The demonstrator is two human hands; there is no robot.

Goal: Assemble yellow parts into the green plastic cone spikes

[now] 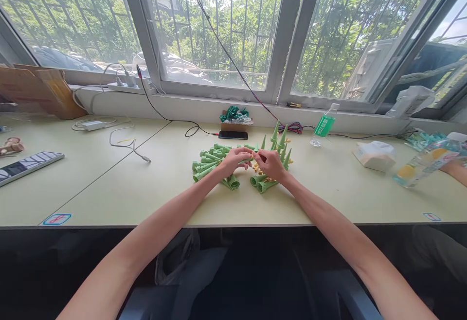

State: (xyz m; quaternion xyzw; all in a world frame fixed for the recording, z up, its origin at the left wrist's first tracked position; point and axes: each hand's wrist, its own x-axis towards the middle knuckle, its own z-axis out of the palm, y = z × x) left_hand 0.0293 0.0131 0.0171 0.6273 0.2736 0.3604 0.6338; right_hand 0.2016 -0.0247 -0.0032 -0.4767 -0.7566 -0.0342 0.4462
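My left hand (pixel 235 161) is closed around a slim green cone, of which only a sliver shows between the fingers. Close against it, my right hand (pixel 269 163) pinches at the cone's tip; whatever small piece it holds is mostly hidden by the fingers. Several hollow green cones (pixel 206 161) lie in a pile to the left of my hands. More green cones (pixel 283 140) stand with points up behind my right hand, with small yellow pieces (pixel 256 169) around them. Two wide-mouthed cones (pixel 265 185) lie in front of my right hand.
A phone (pixel 233 135) and a small box (pixel 236 121) of green wrappers sit behind the cones. A water bottle (pixel 324 125), tissue pack (pixel 375 155) and tilted drink bottle (pixel 425 164) are to the right, near another person's arm (pixel 456 170). Cables (pixel 127 140) lie left.
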